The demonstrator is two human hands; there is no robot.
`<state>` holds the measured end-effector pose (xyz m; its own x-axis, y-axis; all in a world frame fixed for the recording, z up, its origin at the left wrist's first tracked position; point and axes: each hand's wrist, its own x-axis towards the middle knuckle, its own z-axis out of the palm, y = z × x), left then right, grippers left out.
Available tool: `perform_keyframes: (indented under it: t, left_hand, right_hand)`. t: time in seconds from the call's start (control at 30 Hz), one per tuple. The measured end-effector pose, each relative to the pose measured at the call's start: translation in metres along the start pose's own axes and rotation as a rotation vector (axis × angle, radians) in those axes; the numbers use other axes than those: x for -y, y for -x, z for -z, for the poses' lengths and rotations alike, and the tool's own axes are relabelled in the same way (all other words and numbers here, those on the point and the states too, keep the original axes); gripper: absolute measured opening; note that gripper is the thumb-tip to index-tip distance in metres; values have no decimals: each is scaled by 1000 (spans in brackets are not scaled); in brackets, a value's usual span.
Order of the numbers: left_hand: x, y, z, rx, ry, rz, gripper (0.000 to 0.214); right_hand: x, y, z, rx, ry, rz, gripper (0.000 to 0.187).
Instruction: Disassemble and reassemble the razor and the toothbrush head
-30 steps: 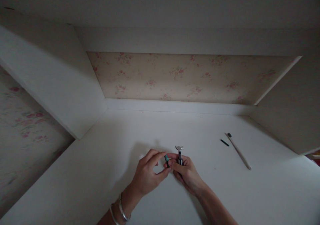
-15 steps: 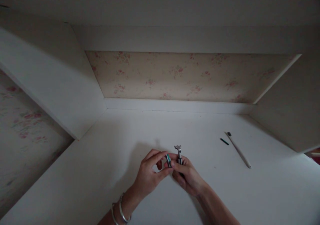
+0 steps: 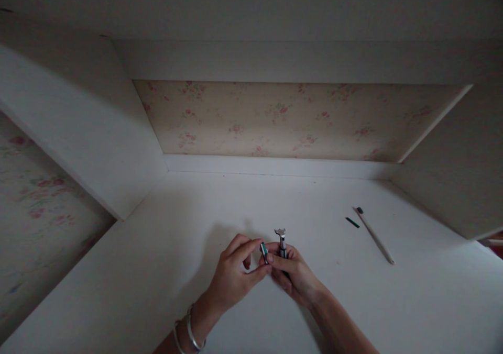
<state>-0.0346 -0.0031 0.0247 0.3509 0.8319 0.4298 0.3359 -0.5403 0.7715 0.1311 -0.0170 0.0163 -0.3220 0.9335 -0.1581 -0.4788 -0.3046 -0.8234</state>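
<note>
My left hand (image 3: 234, 273) pinches a small teal and silver piece (image 3: 264, 251) between thumb and forefinger, just above the white desk top (image 3: 165, 260). My right hand (image 3: 294, 275) is closed around a dark handle with a forked silver metal head (image 3: 281, 236) that sticks up past the fingers. The two hands touch at the fingertips, with the small piece right beside the handle. Two bracelets ring my left wrist (image 3: 188, 333).
A long pale stick with a dark tip (image 3: 373, 234) lies at the right of the desk, and a short dark sliver (image 3: 352, 222) sits just left of it. White side panels and a floral back wall (image 3: 291, 118) enclose the desk.
The hands stay in the same spot. The teal piece in my left fingers has turned slightly and sits a little closer to the handle.
</note>
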Motion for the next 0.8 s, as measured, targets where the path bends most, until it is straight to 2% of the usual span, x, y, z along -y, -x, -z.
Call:
perform_keyframes:
  t: [0.13,0.23,0.4,0.5,0.67,0.8]
  left_hand:
    - [1,2,1,8,-98,-51,38]
    - [1,2,1,-23,-36,-2,38]
    - [3,-2,-1,-129,200,168,36]
    - [6,-5,-3,-183,419,304,36]
    - [8,-7,-9,-159,807,534,37]
    - [8,-8,-11,-166,1022,589,35]
  right_hand:
    - [-2,-1,2,-2,23,-19,23]
    - [-2,-2,2,-27,5,-6,26]
    - [3,-5,3,-94,-52,90,29]
    - [6,-5,2,-109,-77,120,40]
    - [1,-4,-1,-164,209,170,44]
    - [-4,-3,-1,-184,401,161,47]
